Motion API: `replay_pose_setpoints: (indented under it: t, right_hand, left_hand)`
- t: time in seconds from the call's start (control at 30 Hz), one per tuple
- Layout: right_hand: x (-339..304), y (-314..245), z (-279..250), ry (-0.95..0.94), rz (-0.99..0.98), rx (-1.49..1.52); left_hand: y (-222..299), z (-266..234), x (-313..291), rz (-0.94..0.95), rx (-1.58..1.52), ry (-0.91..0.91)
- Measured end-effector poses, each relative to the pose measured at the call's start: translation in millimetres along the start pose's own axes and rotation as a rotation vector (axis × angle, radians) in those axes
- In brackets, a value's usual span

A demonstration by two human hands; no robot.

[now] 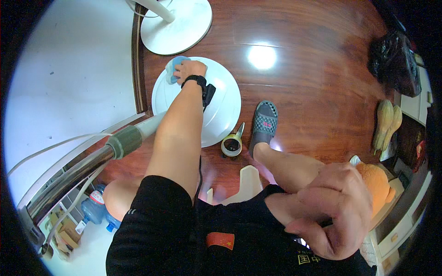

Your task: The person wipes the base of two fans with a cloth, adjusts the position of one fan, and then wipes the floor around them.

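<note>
My left hand (189,71) presses a blue and pale cloth (174,69) against the far edge of a round white stand base (223,103). A black strap with a small black device (208,94) is around that wrist. From the base a pole with a grey collar (125,141) and a chrome tube (69,181) slants to the lower left, beside my left forearm. My right hand (338,211) is close to the camera at the right, its fingers curled in front of my dark shirt. Whatever those fingers may hold is hidden.
Another white stand base (193,27) stands beyond. A yellowish ring with a pointed blade (231,145) lies near my slippered foot (264,122). A cream stool edge (248,181) is below. Black bag (396,60), squashes (386,124) and orange plush (375,179) sit right; water jugs (92,209) left.
</note>
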State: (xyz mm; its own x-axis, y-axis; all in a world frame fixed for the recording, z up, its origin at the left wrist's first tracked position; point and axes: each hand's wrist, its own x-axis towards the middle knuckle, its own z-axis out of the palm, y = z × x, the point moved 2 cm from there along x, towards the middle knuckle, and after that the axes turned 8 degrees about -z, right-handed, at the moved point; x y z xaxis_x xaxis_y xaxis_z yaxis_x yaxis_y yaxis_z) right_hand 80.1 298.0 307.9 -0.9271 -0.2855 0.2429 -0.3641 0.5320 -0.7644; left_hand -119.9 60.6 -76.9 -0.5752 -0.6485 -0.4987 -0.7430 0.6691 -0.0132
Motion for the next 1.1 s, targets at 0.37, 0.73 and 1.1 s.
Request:
replay_pose_setpoints:
  t: [0.37,0.73,1.1]
  right_hand:
    - [10.6,-3.2,6.2,-0.001,-0.048,0.001]
    - [11.4,-2.8,0.6,-0.078,-0.013,-0.018]
    - [10.1,-13.1,4.4,-0.178,0.028,-0.148]
  left_hand:
    - [7.0,42.3,-37.0,0.682,0.266,0.227]
    - [-6.8,12.3,-2.4,0.281,0.240,0.088]
    - [-62.2,64.1,-97.7,1.320,0.473,0.205]
